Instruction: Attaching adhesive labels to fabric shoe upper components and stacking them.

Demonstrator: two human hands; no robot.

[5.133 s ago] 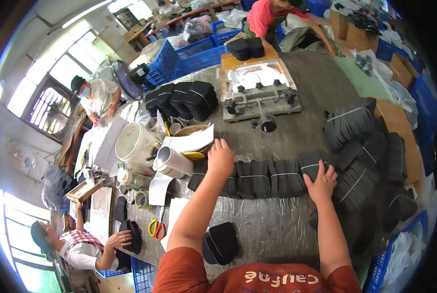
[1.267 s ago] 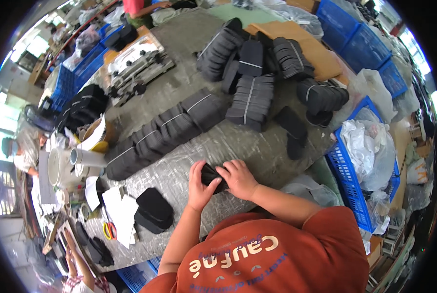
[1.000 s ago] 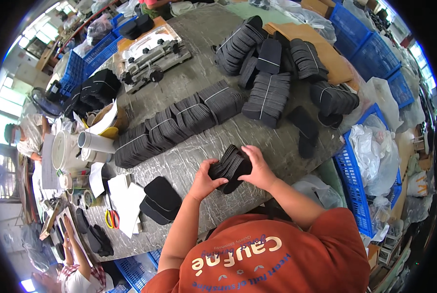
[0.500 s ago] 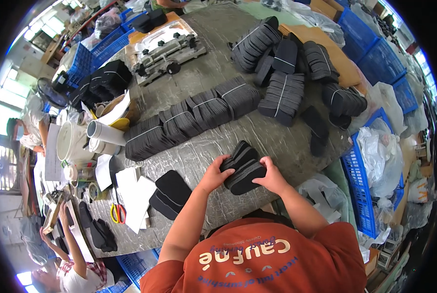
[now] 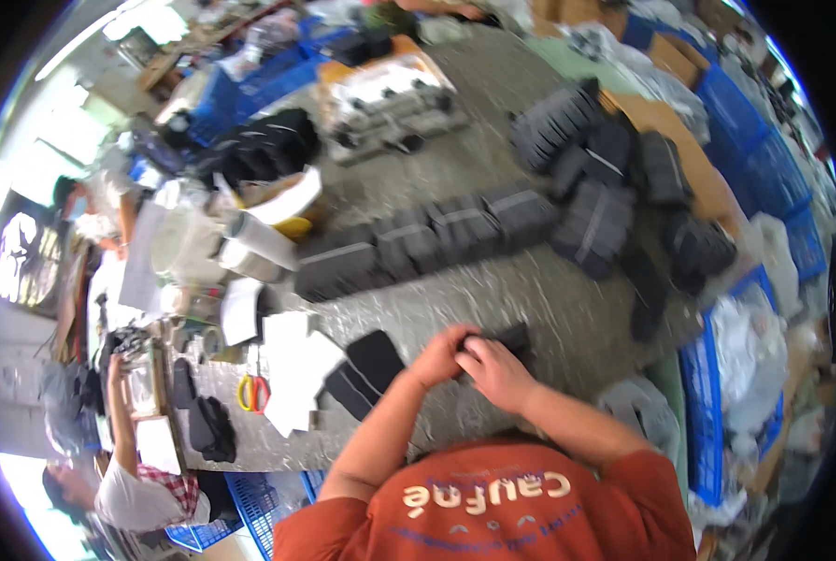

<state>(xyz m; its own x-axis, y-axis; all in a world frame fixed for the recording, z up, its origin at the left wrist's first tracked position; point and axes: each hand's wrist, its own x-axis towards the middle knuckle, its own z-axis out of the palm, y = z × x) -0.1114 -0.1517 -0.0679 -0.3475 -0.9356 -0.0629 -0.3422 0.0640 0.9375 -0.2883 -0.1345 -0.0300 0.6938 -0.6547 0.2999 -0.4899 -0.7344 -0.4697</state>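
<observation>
Evidently, we clamp our left hand (image 5: 444, 356) and right hand (image 5: 499, 372) around a black pad stack (image 5: 512, 339) near the bench's (image 5: 572, 304) six-o'clock edge, likely stopping slippage; toward eleven, pale bands (image 5: 343, 253) keep the bundle row (image 5: 410, 246) tight.

Viewing remotely, I've got one dark stack (image 5: 513, 342), charcoal-black flat pieces, held between the left hand (image 5: 444, 355) and right hand (image 5: 498, 374). Fingers hide most of it; right end pokes out past the right hand. It's by the table's (image 5: 572, 360) near edge, in front of the torso. Blurry: I can't count layers or tell if it touches the tabletop.
</observation>
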